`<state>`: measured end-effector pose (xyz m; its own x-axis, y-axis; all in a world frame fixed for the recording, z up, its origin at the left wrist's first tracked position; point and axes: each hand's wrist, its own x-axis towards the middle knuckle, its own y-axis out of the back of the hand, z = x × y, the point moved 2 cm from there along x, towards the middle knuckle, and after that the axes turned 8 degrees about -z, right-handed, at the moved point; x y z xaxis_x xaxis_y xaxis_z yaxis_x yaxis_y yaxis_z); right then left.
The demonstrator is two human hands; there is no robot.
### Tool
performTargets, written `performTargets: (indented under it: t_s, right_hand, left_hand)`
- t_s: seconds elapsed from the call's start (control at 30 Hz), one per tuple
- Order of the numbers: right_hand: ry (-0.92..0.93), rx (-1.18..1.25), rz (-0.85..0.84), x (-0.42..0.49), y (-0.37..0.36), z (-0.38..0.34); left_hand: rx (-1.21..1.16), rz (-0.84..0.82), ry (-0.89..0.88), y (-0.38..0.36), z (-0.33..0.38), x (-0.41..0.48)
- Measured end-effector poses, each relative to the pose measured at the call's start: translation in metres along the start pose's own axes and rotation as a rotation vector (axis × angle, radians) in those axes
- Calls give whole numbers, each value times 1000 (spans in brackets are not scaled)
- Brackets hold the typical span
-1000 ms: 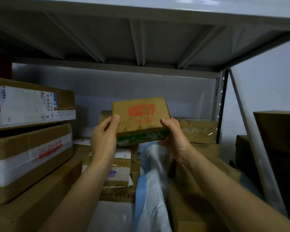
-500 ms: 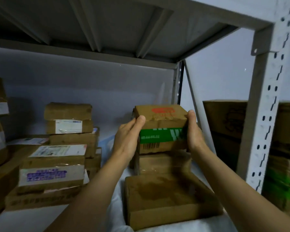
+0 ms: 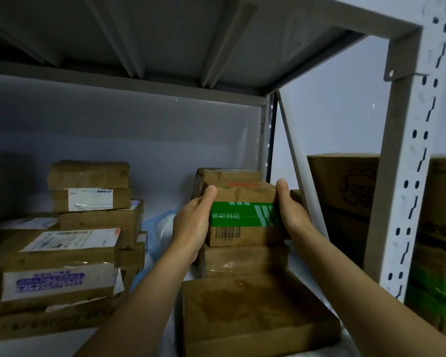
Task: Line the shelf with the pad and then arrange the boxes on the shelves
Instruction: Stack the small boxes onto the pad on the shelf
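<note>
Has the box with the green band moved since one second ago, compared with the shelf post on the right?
Yes. The green-banded box, held between left hand and right hand, went right toward the shelf post and down onto the plain box.

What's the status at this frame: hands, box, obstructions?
Left hand and right hand both clamp the green-taped box. Box sits atop the right-hand stack. Nothing blocking.

Single head cam, wide-angle, no second view to overlap. It sat close at shelf-bay height, faced forward into the bay with a slight downward tilt. Both forearms entered from bottom edge; fingers landed near frame centre, upright post right of them.
</note>
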<state>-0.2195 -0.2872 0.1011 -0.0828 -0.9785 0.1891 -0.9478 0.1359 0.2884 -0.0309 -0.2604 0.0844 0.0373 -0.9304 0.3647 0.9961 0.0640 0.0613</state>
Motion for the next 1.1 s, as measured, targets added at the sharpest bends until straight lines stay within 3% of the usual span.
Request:
performTargets:
  t_s: [0.13, 0.23, 0.3, 0.4, 0.53, 0.6, 0.7, 0.8, 0.93, 1.1]
  right_hand:
    - [10, 16, 54, 0, 1, -3]
    - [253, -181, 387, -12, -1, -22]
    - [479, -260, 470, -30, -15, -45]
    - [683, -339, 344, -49, -48, -75]
    - [765, -336, 103, -57, -107, -94]
    - [718, -312, -44, -56, -138, -97]
    - [502, -253, -261, -48, -170, -96]
    - [276, -164, -345, -34, -194, -98]
    - [88, -67, -396, -7, -219, -97]
    - [35, -6, -448, 11, -245, -103]
  left_hand:
    - [-4, -16, 10, 1, -1, 2]
    - [-5, -18, 4, 4, 3, 0]
    - [15, 24, -26, 11, 8, -3]
    - [62, 122, -65, 30, 14, -5]
    - [149, 293, -112, 71, 20, -8]
    - [154, 428, -115, 100, 20, -11]
    - [159, 641, -86, 143, 17, -14]
    - [168, 797, 4, 189, 14, -8]
    - [95, 790, 131, 227, 5, 10]
    - [72, 674, 192, 242, 1, 36]
